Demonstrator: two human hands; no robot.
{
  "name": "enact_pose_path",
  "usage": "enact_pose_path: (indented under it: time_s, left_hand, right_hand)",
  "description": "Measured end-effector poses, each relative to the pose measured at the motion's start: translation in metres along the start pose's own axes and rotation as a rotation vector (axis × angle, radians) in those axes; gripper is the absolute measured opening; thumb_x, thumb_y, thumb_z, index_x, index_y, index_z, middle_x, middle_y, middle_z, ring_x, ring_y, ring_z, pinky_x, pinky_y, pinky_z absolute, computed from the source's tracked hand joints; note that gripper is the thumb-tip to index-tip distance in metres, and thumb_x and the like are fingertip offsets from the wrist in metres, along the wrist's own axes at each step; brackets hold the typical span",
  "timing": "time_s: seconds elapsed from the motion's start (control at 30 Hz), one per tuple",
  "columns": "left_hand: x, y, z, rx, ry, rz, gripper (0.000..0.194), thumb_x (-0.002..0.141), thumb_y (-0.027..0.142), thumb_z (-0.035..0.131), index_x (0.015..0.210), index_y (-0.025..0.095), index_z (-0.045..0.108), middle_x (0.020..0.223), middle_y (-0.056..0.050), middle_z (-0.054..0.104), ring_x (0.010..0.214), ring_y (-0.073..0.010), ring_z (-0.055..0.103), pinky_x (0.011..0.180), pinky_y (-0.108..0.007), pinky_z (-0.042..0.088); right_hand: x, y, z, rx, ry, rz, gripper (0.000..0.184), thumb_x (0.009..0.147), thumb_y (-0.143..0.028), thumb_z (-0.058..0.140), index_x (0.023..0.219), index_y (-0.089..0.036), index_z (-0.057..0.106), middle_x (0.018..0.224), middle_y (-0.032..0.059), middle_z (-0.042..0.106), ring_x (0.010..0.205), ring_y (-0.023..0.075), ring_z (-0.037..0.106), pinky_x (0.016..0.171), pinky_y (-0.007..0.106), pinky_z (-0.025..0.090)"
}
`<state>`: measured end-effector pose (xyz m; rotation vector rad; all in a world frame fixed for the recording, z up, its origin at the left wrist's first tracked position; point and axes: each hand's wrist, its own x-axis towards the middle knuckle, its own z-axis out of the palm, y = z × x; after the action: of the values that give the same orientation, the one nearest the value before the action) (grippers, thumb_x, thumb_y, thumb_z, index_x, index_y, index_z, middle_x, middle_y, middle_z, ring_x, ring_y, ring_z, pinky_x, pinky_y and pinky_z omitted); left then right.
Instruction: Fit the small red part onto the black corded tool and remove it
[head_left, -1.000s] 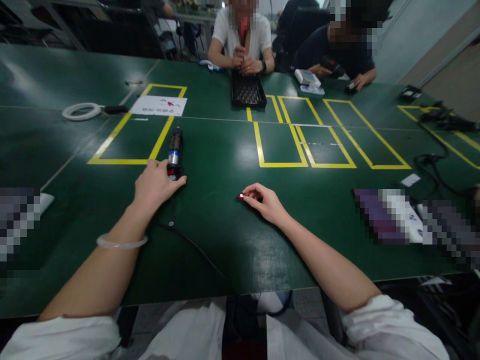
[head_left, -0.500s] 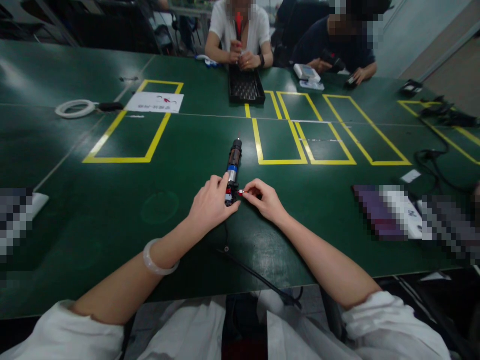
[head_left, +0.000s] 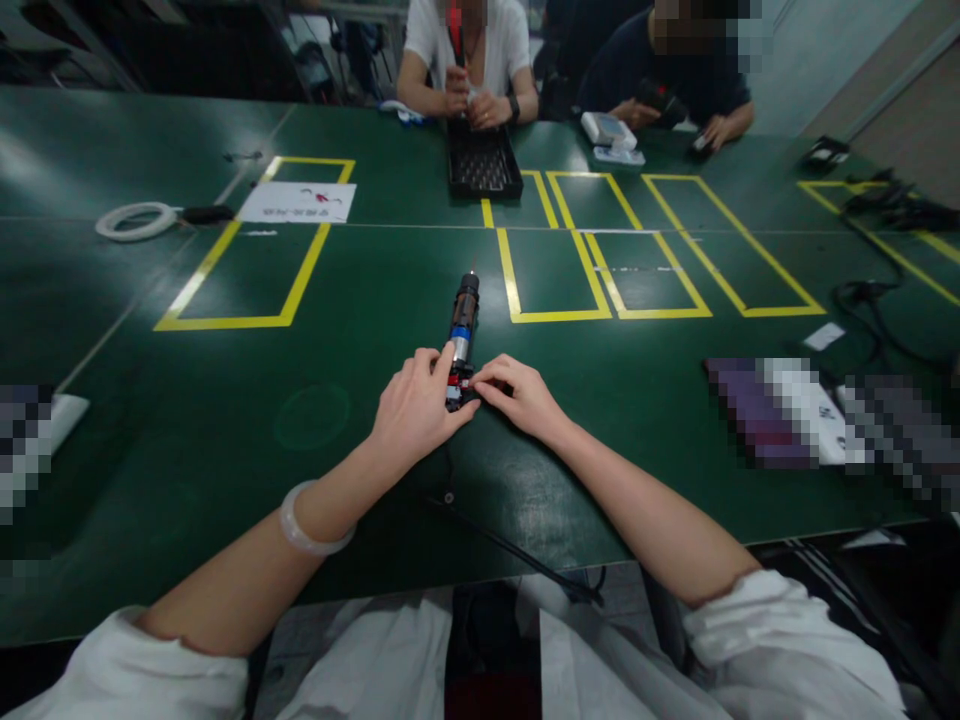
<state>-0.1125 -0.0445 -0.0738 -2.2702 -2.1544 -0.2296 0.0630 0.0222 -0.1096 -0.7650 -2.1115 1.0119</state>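
An opened electric screwdriver (head_left: 461,343) lies on the green table, its black nose and thin bit pointing away from me. It has a blue band, a silver section and small red and black parts at the near end. My left hand (head_left: 418,405) is closed around that near end from the left. My right hand (head_left: 521,395) pinches a small red-and-white part (head_left: 466,383) at the screwdriver's right side; the fingertips partly cover it. Whether that part is seated in the body I cannot tell. A black cord (head_left: 510,547) runs from beneath toward the table's front edge.
Yellow tape outlines (head_left: 555,317) mark the table beyond. Two people sit opposite, one holding a tool over a black tray (head_left: 485,190). A white sheet (head_left: 298,202) and a white cable coil (head_left: 135,221) lie at far left, a phone (head_left: 810,415) and cables (head_left: 870,290) at right.
My right hand has moved left, bringing the small red-and-white part from beside the screwdriver up against its near end. My left hand keeps its hold. The view has shifted slightly.
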Motion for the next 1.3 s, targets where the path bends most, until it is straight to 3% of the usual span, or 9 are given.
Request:
enact_pose_path:
  time_s: [0.3, 0.47, 0.73, 0.93, 1.3]
  left_hand:
    - [0.007, 0.004, -0.003, 0.038, -0.018, -0.049, 0.074, 0.088, 0.062, 0.049, 0.148, 0.02, 0.037, 0.119, -0.017, 0.055, 0.102, -0.0327, 0.057, 0.078, -0.04, 0.047]
    - [0.007, 0.0, -0.004, 0.047, -0.005, -0.048, 0.071, 0.09, 0.059, 0.045, 0.149, 0.021, 0.036, 0.118, -0.017, 0.055, 0.101, -0.0324, 0.058, 0.078, -0.04, 0.047]
    - [0.009, -0.02, -0.009, 0.118, -0.018, -0.029, 0.068, 0.091, 0.057, 0.045, 0.149, 0.021, 0.038, 0.118, -0.017, 0.054, 0.102, -0.0338, 0.056, 0.081, -0.041, 0.046]
    - [0.016, -0.065, -0.014, 0.118, -0.039, -0.14, 0.073, 0.091, 0.061, 0.039, 0.151, 0.021, 0.035, 0.125, -0.021, 0.05, 0.105, -0.037, 0.054, 0.084, -0.046, 0.047]
    - [0.017, -0.192, -0.026, 0.062, -0.096, -0.503, 0.081, 0.089, 0.067, 0.035, 0.152, 0.017, 0.03, 0.14, -0.023, 0.039, 0.124, -0.0404, 0.043, 0.097, -0.055, 0.042]
  right_hand:
    - [-0.003, -0.005, -0.001, 0.09, 0.069, 0.106, 0.012, 0.089, -0.02, 0.053, 0.095, -0.019, 0.065, 0.083, 0.0008, 0.068, 0.07, 0.0127, 0.059, 0.067, 0.025, 0.046]
    - [-0.005, -0.003, -0.003, 0.185, 0.016, 0.131, 0.013, 0.09, -0.021, 0.052, 0.097, -0.019, 0.062, 0.084, 0.0009, 0.067, 0.069, 0.0119, 0.06, 0.068, 0.026, 0.047]
    - [-0.004, -0.003, -0.003, 0.162, -0.028, 0.139, 0.013, 0.088, -0.023, 0.055, 0.098, -0.018, 0.063, 0.086, 0.0013, 0.065, 0.069, 0.0111, 0.056, 0.067, 0.024, 0.045]
    - [-0.003, -0.002, -0.005, 0.146, -0.055, 0.16, 0.012, 0.09, -0.024, 0.055, 0.093, -0.018, 0.065, 0.078, 0.0, 0.064, 0.065, 0.0102, 0.054, 0.065, 0.023, 0.042]
    - [-0.003, -0.005, -0.004, 0.152, -0.076, 0.174, 0.012, 0.09, -0.023, 0.056, 0.092, -0.017, 0.066, 0.082, 0.0013, 0.068, 0.068, 0.0105, 0.057, 0.066, 0.023, 0.042]
